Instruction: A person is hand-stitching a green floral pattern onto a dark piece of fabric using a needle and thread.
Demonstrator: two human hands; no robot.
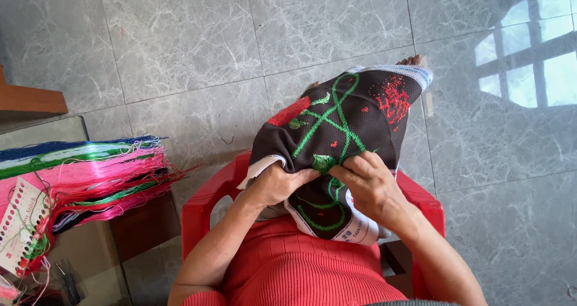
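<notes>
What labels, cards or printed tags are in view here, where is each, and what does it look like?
White thread-sorting card: far left on the glass table, oblong, rows of coloured dots, threads hanging from it.
White printed selvage strip: lower edge of the dark embroidered cloth, below the right hand; blue markings.

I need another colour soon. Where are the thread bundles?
In the head view, the thread bundles lie on the glass table at the person's left, beside the red chair.

the cloth (342, 131) lies over the lap at centre, on it the left hand (277, 184) at nine o'clock of the right hand (368, 189), the chair (201, 207) beneath, the threads (90, 174) at nine o'clock on the table (42, 131).
</notes>
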